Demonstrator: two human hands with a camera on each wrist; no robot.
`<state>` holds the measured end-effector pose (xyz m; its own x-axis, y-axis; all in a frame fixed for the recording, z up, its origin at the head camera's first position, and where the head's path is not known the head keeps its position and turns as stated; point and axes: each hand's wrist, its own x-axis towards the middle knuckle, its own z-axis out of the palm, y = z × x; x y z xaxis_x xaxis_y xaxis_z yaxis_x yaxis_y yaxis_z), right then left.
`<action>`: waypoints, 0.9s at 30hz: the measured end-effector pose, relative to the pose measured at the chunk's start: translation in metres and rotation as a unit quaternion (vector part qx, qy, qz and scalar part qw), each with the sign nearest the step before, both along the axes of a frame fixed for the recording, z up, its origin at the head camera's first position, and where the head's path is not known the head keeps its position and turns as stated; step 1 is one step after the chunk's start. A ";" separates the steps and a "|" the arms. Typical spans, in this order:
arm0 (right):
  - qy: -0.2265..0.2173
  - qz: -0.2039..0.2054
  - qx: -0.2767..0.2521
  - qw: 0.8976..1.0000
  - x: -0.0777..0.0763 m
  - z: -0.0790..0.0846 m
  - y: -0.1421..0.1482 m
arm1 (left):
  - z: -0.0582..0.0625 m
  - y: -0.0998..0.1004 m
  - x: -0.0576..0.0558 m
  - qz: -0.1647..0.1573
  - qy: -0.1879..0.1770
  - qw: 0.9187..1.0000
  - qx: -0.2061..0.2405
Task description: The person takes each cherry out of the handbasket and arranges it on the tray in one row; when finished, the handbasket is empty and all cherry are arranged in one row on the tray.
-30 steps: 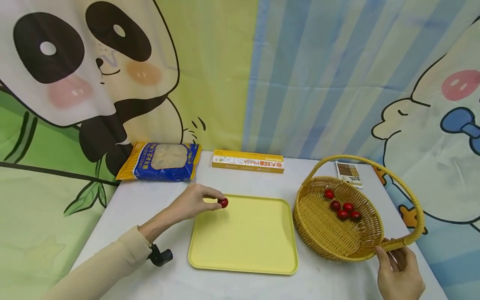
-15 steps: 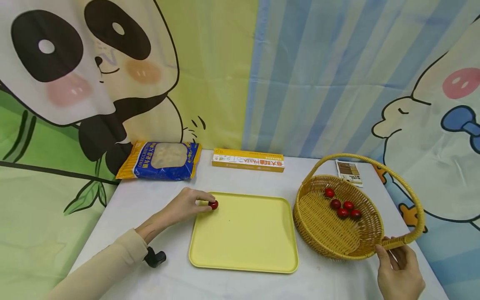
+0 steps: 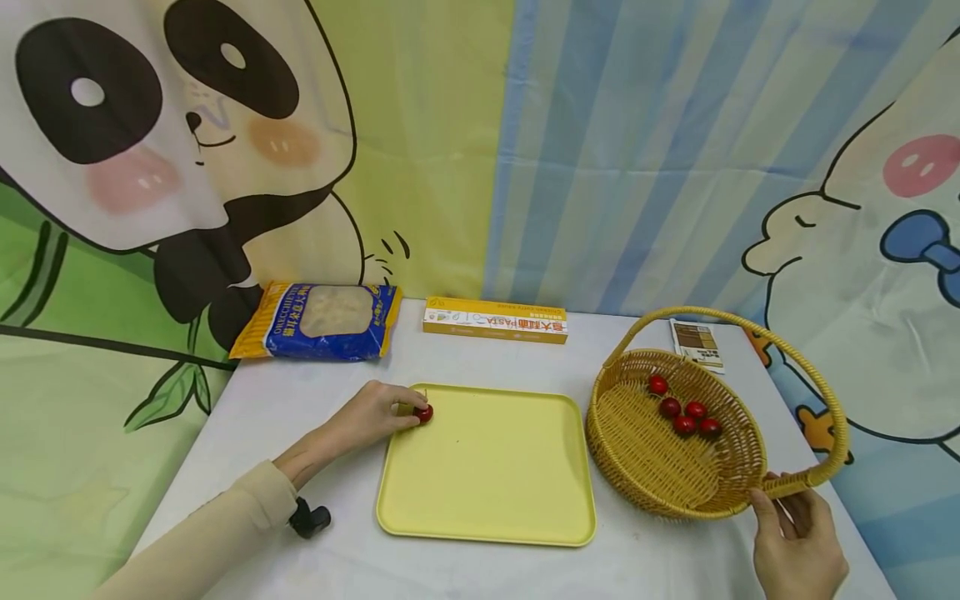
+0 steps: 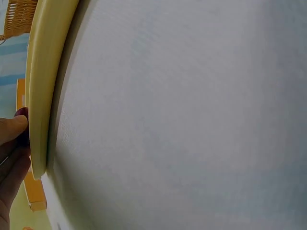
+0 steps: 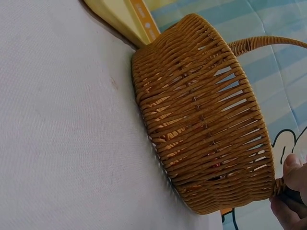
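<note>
My left hand (image 3: 372, 413) pinches a dark red cherry (image 3: 425, 414) between thumb and fingertips at the far left corner of the yellow tray (image 3: 487, 467). A thin stem shows above the fruit. In the left wrist view the fingers (image 4: 14, 125) hold the cherry right beside the tray's rim. My right hand (image 3: 801, 543) grips the wicker basket (image 3: 652, 475) where its arched handle meets the near right rim. Several red cherries (image 3: 684, 425) lie inside, toward the basket's right side. From the right wrist the woven wall hides most of them.
Behind the tray lie a blue and yellow pasta bag (image 3: 330, 321) and a long orange and white pasta box (image 3: 495, 321). A small brown and white packet (image 3: 697, 344) is behind the basket. A printed curtain (image 3: 600, 150) closes off the table's back.
My left hand has moved left and slightly nearer with the cherry, into the tray's far left corner. My right hand stays on the basket.
</note>
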<state>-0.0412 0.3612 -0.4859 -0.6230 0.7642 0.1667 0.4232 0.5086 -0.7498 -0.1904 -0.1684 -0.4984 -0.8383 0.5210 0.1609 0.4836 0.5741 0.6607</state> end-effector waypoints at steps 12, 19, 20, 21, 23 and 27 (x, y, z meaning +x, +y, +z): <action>0.006 0.001 0.003 1.000 0.002 -0.001 0.000 | 0.000 -0.001 0.001 0.010 0.031 0.999 -0.009; 0.031 0.013 0.019 0.999 0.002 -0.003 -0.001 | 0.016 0.006 0.000 0.011 0.038 0.999 0.007; 0.035 0.016 0.022 0.999 0.002 -0.004 -0.001 | 0.020 0.009 -0.001 0.008 0.035 0.999 0.014; 0.039 0.018 0.027 0.999 0.002 -0.004 -0.002 | 0.025 0.015 -0.002 0.006 0.031 0.999 0.020; 0.043 0.022 0.032 0.998 0.002 -0.005 -0.002 | 0.033 0.028 -0.004 -0.002 0.021 0.999 0.034; 0.040 0.021 0.033 0.998 0.002 -0.005 -0.002 | 0.050 0.063 -0.010 -0.021 0.000 0.998 0.055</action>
